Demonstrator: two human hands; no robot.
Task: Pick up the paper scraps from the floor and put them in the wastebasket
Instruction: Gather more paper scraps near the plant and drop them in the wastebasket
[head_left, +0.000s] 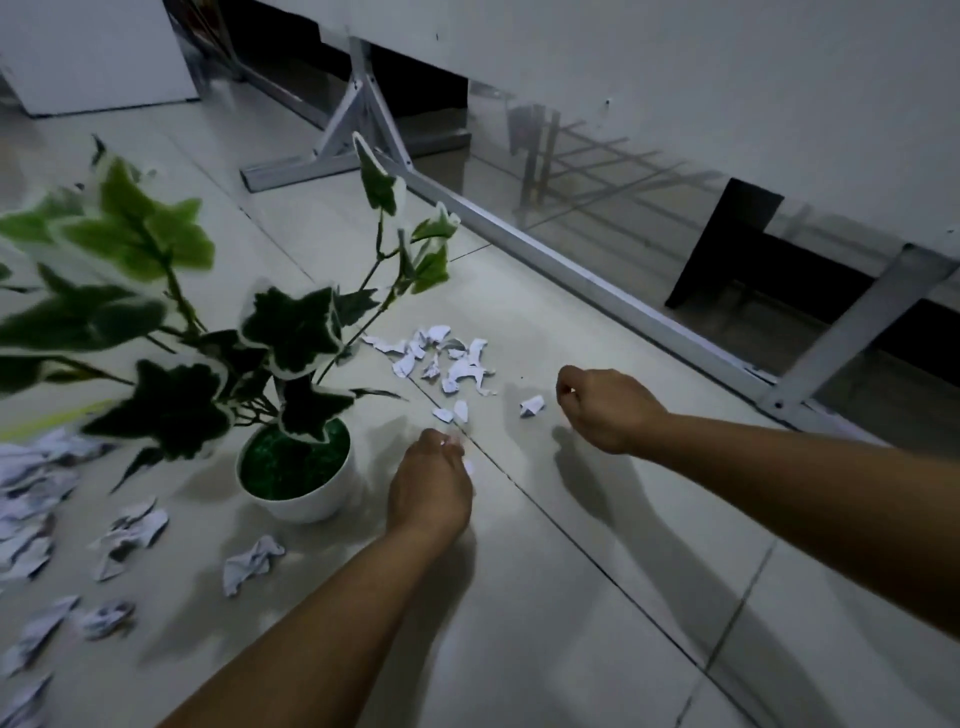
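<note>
Both hands (430, 486) (605, 408) curled around paper scraps (457, 441).

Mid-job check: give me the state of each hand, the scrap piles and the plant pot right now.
Left hand: grip closed on small paper bits, low over the floor.
Right hand: curled shut; a speck of white shows in the grip.
Small scrap cluster: loose on the floor ahead of both hands.
Single scrap: on the floor, beside the right hand, not touched.
Crumpled scraps: scattered left of the pot.
Plant pot: upright.
Wastebasket: not in view.
</note>
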